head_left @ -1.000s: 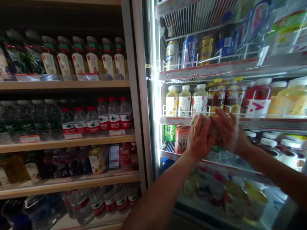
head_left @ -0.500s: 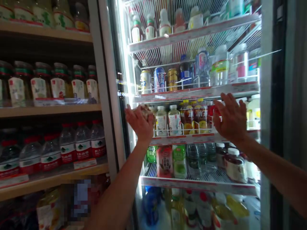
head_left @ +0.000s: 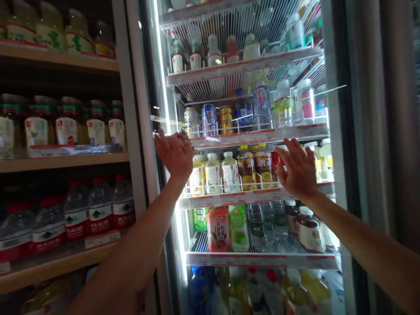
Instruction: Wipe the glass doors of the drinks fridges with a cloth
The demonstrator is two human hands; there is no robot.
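- Far left, red-capped bottles [head_left: 100,208] stand on a wooden shelf; the left forearm crosses before it, so an elbow swung wide could knock bottles over.
- The left hand [head_left: 174,155] is raised near the cooler's left edge, its back to the camera. A crumpled, brownish thing [head_left: 184,137], perhaps a cloth, shows at its fingers; I cannot tell whether they clamp it or only press on it. If merely pressed, it could slip and drop.
- Beyond, 3 cans [head_left: 209,120] stand above 3 white-labelled bottles [head_left: 213,175]. Reflections suggest a glass front [head_left: 212,139] before them; hard, uneven pressure could make it swing or rattle, unsettling the stock if it hangs on the shelves.
- The right hand [head_left: 297,168] is raised farther right, fingers somewhat apart, nothing visible in its grasp. Whether it touches the glass is unclear; if it leans there, a smooth surface could let it slide.
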